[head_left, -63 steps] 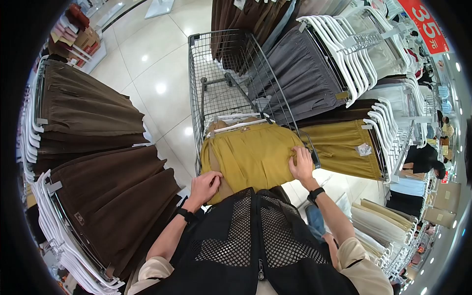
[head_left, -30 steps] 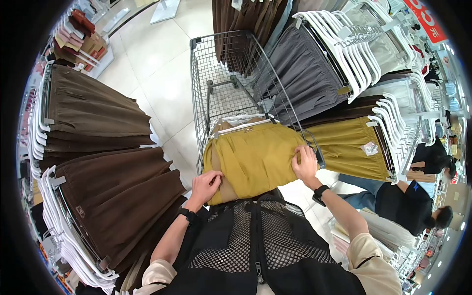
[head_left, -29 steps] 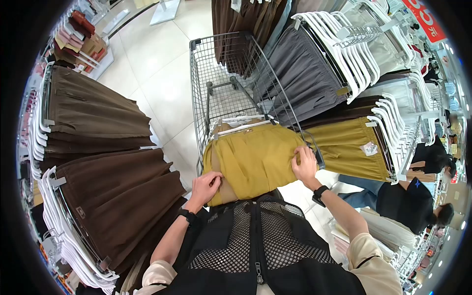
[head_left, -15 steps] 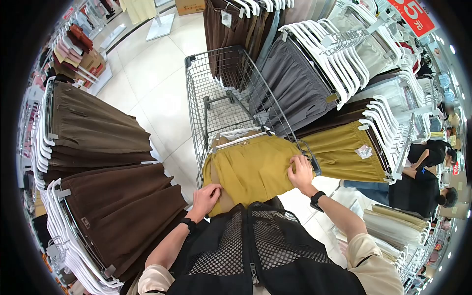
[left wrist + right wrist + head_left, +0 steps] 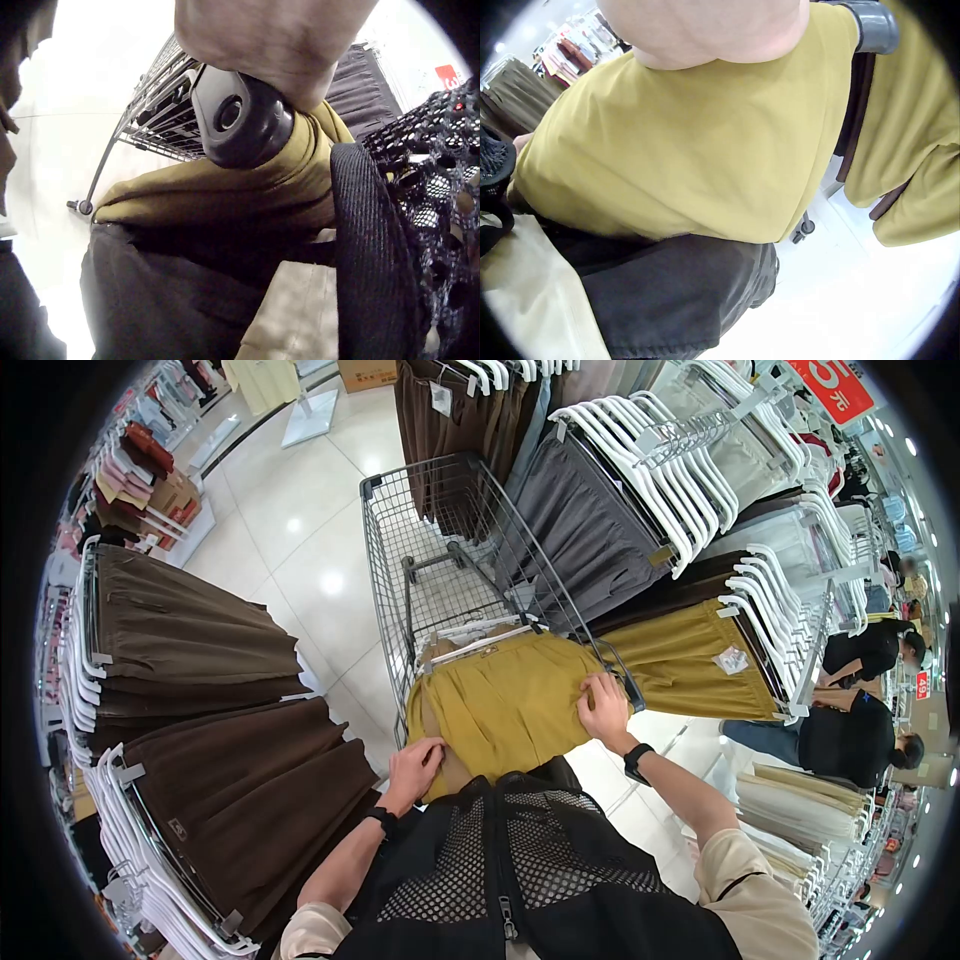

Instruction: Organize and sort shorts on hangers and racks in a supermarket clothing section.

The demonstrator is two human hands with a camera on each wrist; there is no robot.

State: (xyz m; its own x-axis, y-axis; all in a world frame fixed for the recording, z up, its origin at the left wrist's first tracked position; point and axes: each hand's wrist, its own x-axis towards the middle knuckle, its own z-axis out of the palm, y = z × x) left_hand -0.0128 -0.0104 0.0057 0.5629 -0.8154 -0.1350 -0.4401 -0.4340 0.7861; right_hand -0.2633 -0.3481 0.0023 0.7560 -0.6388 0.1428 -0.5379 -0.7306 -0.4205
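A mustard-yellow garment (image 5: 505, 700) hangs over the handle end of a wire shopping cart (image 5: 384, 600), its hanger (image 5: 485, 645) lying inside the basket. Beneath it shows a strip of tan fabric (image 5: 447, 760). My left hand (image 5: 414, 771) curls its fingers over the draped handle at the left. In the left wrist view, the palm rests on the black handle end (image 5: 244, 124). At the right, my right hand (image 5: 604, 710) grips the handle through the mustard cloth, fingers bent over its far side. The grey handle end (image 5: 874, 27) sticks out beside it in the right wrist view. Cloth hides most of the handle.
Racks of brown garments (image 5: 230, 780) stand close on the left. On the right hang grey garments (image 5: 590, 530) and more mustard ones (image 5: 690, 660), near the cart's side. Tiled floor (image 5: 300, 550) runs ahead on the left. A person in black (image 5: 850, 740) stands at the right.
The head view has tilted, so the cart and racks sit lower and more leftward. A person in black has come into view at the right. Both hands keep their places on the draped handle.
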